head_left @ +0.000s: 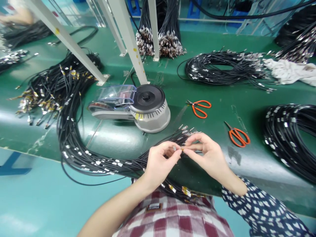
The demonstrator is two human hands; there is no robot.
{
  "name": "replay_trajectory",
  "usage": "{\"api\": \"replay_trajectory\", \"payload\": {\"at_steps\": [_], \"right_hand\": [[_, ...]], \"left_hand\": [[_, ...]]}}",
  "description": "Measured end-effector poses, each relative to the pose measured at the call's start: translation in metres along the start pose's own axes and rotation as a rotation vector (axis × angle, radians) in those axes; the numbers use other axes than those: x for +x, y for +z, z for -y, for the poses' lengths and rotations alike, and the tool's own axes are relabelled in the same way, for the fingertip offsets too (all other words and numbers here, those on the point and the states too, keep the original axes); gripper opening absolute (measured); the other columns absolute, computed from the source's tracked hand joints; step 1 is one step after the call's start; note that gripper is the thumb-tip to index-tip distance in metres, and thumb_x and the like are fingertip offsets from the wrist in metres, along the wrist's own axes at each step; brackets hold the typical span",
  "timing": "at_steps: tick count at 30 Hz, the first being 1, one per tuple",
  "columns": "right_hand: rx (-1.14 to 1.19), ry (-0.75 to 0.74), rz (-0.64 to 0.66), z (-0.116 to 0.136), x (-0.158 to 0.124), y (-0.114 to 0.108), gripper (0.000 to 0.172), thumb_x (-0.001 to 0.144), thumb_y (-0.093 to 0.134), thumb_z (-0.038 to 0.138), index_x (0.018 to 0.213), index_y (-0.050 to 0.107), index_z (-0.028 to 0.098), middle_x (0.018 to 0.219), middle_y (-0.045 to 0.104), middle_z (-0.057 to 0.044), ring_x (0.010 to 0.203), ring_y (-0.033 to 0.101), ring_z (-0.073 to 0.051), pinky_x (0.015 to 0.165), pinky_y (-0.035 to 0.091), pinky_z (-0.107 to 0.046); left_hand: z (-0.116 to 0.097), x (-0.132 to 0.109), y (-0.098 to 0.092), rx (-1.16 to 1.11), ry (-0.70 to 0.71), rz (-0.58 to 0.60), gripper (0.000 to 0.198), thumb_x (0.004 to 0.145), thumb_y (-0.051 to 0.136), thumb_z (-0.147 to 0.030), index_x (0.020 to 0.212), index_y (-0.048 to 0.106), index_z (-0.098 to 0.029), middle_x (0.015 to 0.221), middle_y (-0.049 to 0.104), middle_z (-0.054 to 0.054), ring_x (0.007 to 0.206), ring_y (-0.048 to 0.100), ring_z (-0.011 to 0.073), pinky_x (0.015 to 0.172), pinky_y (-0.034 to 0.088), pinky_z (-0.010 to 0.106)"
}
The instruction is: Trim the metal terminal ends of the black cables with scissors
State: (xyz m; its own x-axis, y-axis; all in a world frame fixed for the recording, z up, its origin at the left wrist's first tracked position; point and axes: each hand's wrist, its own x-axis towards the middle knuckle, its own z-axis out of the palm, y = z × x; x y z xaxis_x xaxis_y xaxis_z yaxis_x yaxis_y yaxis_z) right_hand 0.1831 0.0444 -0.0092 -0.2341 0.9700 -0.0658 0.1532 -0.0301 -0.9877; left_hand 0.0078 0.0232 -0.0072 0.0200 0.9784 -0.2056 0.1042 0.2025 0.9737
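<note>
My left hand [160, 161] and my right hand [207, 153] meet just above the near edge of the green table [118, 138]. Both pinch the end of a thin black cable [181, 149], thumb and forefinger closed on its small metal tip. A bundle of black cables [103, 161] with metal ends runs under my hands and curls away to the left. Its loose tips [186, 131] fan out just behind my fingers.
A grey tape dispenser [145, 107] stands behind my hands. Two orange scissors [200, 108] [237, 135] lie to the right. Cable coils lie at far centre [222, 67], right [291, 135] and left [54, 85]. White posts [128, 36] rise from the table. A white cloth [288, 70] lies far right.
</note>
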Motion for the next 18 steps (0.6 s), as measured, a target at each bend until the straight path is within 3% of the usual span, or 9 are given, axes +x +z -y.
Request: {"api": "replay_trajectory", "payload": {"at_steps": [7, 12, 15, 18], "right_hand": [[0.080, 0.062, 0.010, -0.007, 0.006, -0.006, 0.015, 0.090, 0.064, 0.033, 0.099, 0.061, 0.021, 0.097, 0.071, -0.005, 0.092, 0.074, -0.019, 0.077, 0.058, -0.027], [-0.155, -0.120, 0.042, -0.003, 0.007, -0.002, 0.014, 0.087, 0.068, 0.031, 0.096, 0.072, 0.021, 0.102, 0.071, -0.008, 0.095, 0.069, -0.020, 0.077, 0.056, -0.030], [-0.204, -0.148, 0.058, -0.002, 0.008, 0.002, 0.006, 0.084, 0.071, 0.027, 0.085, 0.074, 0.022, 0.088, 0.074, -0.005, 0.083, 0.068, -0.018, 0.067, 0.052, -0.028], [-0.209, -0.136, 0.019, -0.003, 0.010, 0.002, 0.011, 0.086, 0.069, 0.026, 0.076, 0.073, 0.022, 0.078, 0.074, -0.002, 0.074, 0.066, -0.016, 0.063, 0.047, -0.028]], "left_hand": [[-0.003, 0.005, -0.005, -0.152, -0.098, 0.032, 0.012, 0.080, 0.069, -0.024, 0.077, 0.066, -0.013, 0.059, 0.065, 0.000, 0.048, 0.056, 0.0085, 0.051, 0.047, 0.019], [-0.008, 0.007, -0.007, -0.158, -0.101, 0.037, 0.012, 0.079, 0.070, -0.024, 0.076, 0.067, -0.013, 0.058, 0.065, 0.000, 0.047, 0.056, 0.0081, 0.050, 0.047, 0.019], [-0.007, 0.007, -0.006, -0.165, -0.097, 0.047, 0.013, 0.079, 0.070, -0.025, 0.076, 0.067, -0.012, 0.058, 0.064, 0.000, 0.048, 0.055, 0.0081, 0.050, 0.047, 0.019], [-0.003, 0.005, -0.006, -0.191, -0.080, 0.070, 0.014, 0.080, 0.071, -0.025, 0.085, 0.068, -0.012, 0.062, 0.065, 0.001, 0.051, 0.057, 0.0093, 0.053, 0.049, 0.020]]}}
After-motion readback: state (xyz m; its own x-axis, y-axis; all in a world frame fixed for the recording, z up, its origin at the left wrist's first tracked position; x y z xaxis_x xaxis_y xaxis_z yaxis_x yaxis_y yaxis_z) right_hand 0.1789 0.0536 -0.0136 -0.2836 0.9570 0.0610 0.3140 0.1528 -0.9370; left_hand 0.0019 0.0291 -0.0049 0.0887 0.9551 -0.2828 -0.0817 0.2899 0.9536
